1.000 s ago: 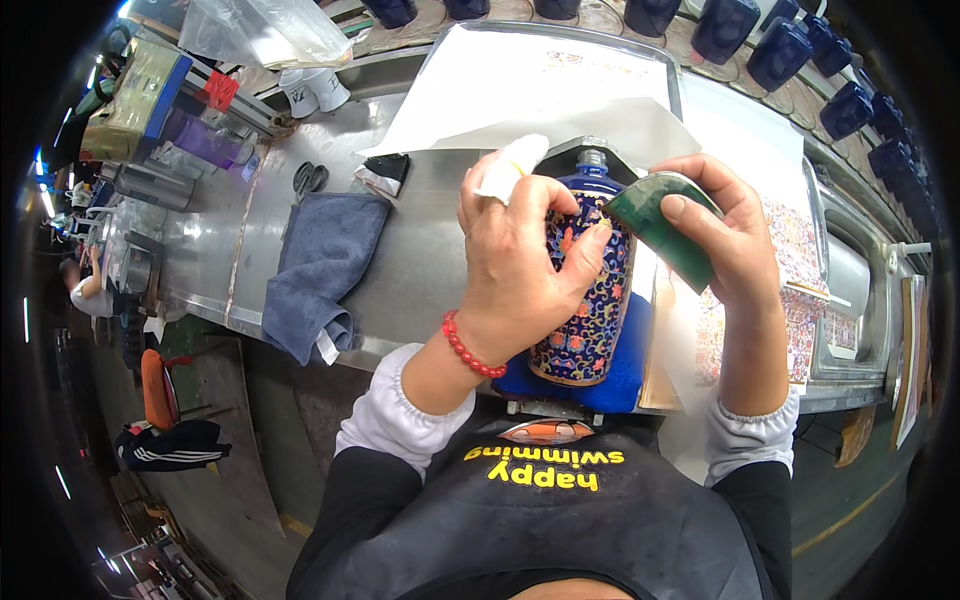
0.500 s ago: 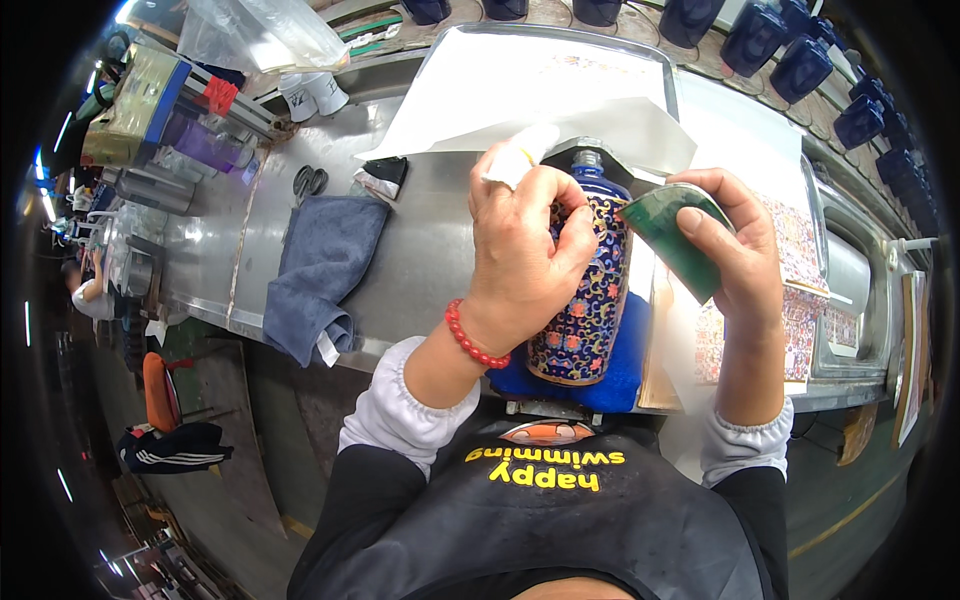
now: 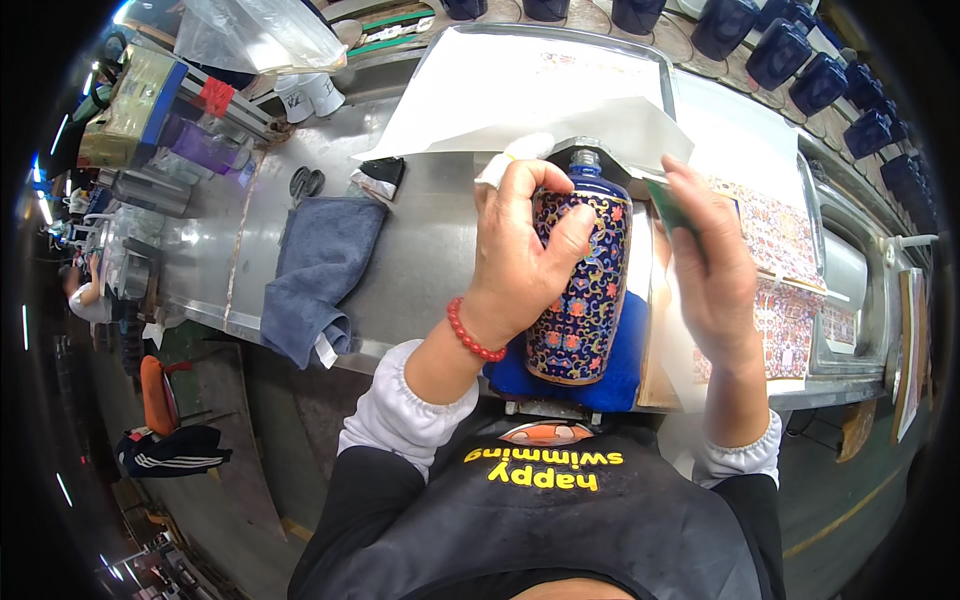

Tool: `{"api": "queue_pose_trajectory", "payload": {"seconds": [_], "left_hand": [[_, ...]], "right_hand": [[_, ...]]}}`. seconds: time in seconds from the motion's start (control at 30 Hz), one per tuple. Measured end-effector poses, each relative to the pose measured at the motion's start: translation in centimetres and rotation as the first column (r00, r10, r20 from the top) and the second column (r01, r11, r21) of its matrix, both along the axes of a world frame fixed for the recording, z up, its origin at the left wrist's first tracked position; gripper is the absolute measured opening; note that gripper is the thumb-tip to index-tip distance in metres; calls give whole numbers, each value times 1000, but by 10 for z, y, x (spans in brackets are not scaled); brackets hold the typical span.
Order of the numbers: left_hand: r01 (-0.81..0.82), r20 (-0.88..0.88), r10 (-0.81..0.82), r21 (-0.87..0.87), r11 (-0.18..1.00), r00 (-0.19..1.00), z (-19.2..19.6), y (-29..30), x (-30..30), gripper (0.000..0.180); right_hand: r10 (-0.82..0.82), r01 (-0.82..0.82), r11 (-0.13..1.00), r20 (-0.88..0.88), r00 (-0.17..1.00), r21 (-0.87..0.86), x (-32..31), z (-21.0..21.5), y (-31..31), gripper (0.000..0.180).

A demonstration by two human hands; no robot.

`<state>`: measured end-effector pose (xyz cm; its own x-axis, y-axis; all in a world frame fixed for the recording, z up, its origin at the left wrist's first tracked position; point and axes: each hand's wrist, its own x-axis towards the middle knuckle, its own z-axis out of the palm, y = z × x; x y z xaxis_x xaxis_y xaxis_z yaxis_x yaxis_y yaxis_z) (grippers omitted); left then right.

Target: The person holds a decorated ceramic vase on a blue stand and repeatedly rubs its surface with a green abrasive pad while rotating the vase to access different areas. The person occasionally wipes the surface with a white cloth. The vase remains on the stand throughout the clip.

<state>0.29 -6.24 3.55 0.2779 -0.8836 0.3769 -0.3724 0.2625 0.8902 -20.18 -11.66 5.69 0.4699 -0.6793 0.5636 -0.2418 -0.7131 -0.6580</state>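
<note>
A dark blue bottle with a colourful floral pattern and a bare glossy neck lies tilted on a blue cloth pad. My left hand, with white wraps on its fingertips, grips the bottle's upper left side, thumb on the patterned front. To the right of the bottle, my right hand holds a thin green scraper, apart from the surface. That hand is smeared by motion and covers much of the scraper. A dark angular piece sits behind the bottle's neck.
Patterned decal sheets lie to the right, near a steel basin. White paper covers a tray at the back. Several plain blue bottles line the far side. Left are a grey-blue towel and scissors.
My left thumb and forefinger have spread from a pinch near the bottle's shoulder. My right hand has shifted left and turned, bringing the scraper more edge-on. The bottle stays in place.
</note>
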Motion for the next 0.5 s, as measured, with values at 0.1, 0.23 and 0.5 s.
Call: {"api": "queue_pose_trajectory", "payload": {"seconds": [0.1,0.23,0.5], "left_hand": [[66,-122,-62,32,997,991,-2,-2,-1,24],[168,-315,-123,120,978,941,-8,-9,6,27],[109,-143,-108,2,994,984,-20,-13,7,28]], "right_hand": [[-11,-40,968,-201,979,-247,10,-5,-1,59],[-39,-38,963,-280,959,-266,15,-8,1,61],[-93,-17,944,-314,945,-329,17,-3,2,62]]}}
